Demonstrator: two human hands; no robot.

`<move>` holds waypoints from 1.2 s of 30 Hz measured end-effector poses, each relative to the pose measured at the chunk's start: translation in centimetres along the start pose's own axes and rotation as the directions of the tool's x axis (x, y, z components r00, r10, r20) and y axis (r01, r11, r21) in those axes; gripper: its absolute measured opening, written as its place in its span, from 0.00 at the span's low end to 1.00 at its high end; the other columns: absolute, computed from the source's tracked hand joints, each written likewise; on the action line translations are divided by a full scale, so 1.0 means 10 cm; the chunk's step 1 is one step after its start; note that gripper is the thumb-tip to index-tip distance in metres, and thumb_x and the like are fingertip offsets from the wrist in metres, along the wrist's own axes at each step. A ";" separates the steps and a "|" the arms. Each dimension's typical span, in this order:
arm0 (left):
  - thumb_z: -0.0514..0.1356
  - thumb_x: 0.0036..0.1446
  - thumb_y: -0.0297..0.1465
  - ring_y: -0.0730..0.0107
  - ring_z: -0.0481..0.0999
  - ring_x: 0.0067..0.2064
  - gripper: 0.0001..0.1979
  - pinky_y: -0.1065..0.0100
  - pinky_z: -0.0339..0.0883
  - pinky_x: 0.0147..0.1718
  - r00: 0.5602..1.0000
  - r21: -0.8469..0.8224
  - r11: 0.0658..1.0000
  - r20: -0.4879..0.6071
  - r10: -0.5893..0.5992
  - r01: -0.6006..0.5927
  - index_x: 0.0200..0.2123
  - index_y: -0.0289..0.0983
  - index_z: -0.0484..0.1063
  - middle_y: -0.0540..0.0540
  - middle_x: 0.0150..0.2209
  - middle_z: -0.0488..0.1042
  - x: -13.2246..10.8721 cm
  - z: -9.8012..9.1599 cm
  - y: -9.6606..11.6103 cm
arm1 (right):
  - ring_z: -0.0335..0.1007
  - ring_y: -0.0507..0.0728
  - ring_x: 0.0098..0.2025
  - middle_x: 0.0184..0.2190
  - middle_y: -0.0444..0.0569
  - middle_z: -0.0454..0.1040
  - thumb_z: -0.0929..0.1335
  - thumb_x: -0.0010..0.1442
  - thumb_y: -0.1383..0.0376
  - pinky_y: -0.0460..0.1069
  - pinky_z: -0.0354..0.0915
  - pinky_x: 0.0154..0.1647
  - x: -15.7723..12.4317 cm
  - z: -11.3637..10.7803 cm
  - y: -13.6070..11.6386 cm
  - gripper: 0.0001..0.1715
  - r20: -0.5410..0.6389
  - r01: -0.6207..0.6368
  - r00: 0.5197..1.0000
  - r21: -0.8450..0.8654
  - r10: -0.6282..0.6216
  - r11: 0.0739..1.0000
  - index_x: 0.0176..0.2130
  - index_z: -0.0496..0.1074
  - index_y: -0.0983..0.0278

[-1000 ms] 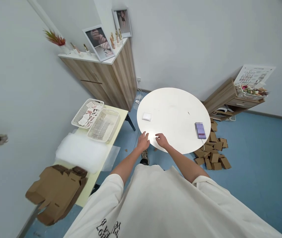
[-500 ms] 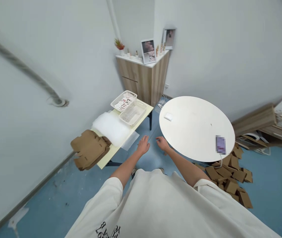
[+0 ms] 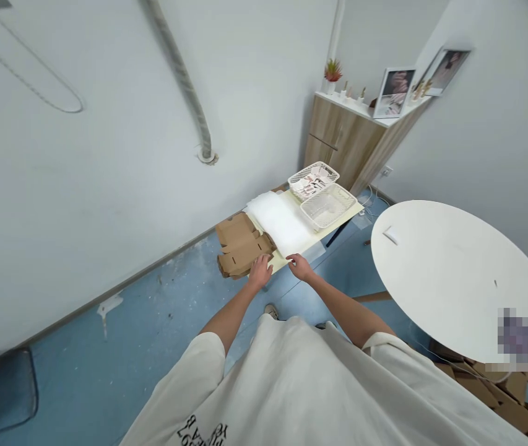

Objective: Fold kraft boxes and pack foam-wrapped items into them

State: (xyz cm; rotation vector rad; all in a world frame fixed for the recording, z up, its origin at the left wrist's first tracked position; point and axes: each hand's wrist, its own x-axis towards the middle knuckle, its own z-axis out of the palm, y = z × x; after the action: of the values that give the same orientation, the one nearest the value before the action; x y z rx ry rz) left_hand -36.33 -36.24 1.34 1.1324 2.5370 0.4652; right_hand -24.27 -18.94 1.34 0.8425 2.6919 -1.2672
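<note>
Flattened brown cardboard boxes lie unfolded on the left end of the pale yellow table, jutting past its edge. My left hand is at their near right corner, fingers extended and slightly parted; whether it touches the cardboard I cannot tell. To its right, my right hand hovers by the table's front edge, fingers loosely bent and apart, holding nothing visible. Beside the cardboard rests a stack of white foam-like sheets.
Two white plastic baskets sit at the table's far end; one basket contains small printed pieces, the other basket looks see-through. A round white table stands right, above a cardboard pile. A wooden cabinet fills the corner.
My view has turned left, so the tables and cabinet now appear farther right. Both hands, earlier over the floor between the tables, are now at the cardboard end of the yellow table.
</note>
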 end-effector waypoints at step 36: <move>0.51 0.61 0.18 0.55 0.70 0.58 0.19 0.50 0.61 0.59 0.989 0.317 0.940 -0.033 0.141 -0.124 0.52 0.37 0.71 0.36 0.54 0.73 -0.13 -0.37 -1.44 | 0.55 0.68 0.56 0.48 0.61 0.73 0.62 0.61 0.71 0.63 0.42 0.61 0.92 0.80 -0.89 0.21 0.170 0.377 0.907 -0.737 -0.386 0.561 0.50 0.76 0.65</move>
State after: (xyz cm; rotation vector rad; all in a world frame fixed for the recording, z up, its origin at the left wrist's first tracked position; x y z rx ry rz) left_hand -46.41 -46.91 -1.16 1.4273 2.6589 0.1239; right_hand -37.93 -25.12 -0.17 0.1363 3.0550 -0.0118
